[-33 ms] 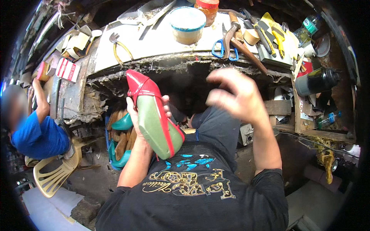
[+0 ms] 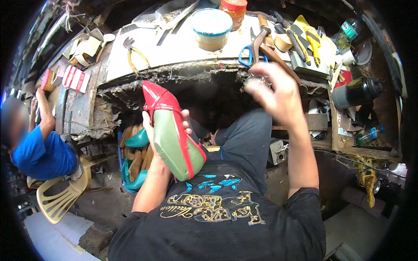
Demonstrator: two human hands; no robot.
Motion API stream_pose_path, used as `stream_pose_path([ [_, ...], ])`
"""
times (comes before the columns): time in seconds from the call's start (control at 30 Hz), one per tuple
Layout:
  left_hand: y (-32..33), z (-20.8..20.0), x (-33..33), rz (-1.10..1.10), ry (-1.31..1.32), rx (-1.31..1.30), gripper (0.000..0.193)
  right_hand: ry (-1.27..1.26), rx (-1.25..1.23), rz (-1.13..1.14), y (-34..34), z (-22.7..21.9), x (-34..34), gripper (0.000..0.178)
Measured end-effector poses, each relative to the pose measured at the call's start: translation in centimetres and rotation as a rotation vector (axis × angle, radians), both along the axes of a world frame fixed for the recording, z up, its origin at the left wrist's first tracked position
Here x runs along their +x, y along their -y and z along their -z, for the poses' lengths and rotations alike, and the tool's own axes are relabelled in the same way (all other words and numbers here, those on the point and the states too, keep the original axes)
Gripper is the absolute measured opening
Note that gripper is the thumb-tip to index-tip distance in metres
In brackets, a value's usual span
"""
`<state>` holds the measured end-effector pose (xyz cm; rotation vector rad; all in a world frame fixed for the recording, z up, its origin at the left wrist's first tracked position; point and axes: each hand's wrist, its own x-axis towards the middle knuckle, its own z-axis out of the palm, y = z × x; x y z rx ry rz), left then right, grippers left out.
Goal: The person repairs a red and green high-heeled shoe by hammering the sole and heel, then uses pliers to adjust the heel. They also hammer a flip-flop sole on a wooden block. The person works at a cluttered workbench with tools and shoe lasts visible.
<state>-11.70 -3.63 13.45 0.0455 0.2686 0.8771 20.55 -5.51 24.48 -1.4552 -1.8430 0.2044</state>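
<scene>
My left hand (image 2: 158,148) is wrapped round a green shoe last (image 2: 179,145) that carries a glossy red shoe upper (image 2: 159,96). The pointed red toe tilts up toward the workbench, and the last's green bottom faces me. A red strip runs along its right side down to the heel. My right hand (image 2: 278,95) is raised near the bench's front edge, just below the blue-handled scissors (image 2: 245,55). Its fingers are bent and somewhat blurred, with a gap between them and the thumb. Nothing I can make out is held there.
On the white-topped bench (image 2: 170,54) lie pincers (image 2: 136,55), a lidded tub (image 2: 212,29), a hammer (image 2: 278,61) and yellow-handled knives (image 2: 314,45). A blue crate (image 2: 124,174) with several lasts stands below left. A person in blue (image 2: 45,152) works at the left, beside a beige chair (image 2: 65,191).
My right hand has moved a little right and up, closer to the scissors on the bench edge. The last in my left hand has barely shifted.
</scene>
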Motion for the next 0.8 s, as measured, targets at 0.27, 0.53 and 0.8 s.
stream_pose_path([
  [0.27, 0.2, 2.0, -1.8, 0.092, 0.112, -0.067, 0.085, 0.272, -0.074, 0.792, -6.3, 0.0, 15.1, 0.052],
  [0.53, 0.0, 1.0, 0.0, 0.072, -0.029, -0.082, 0.096, 0.680, -0.371, 0.697, -10.7, -0.2, 18.7, 0.058],
  [0.8, -1.2, 0.0, -0.7, 0.046, 0.021, -0.084, 0.095, -0.960, -0.562, -0.196, 3.0, 3.2, 5.0, 0.039],
])
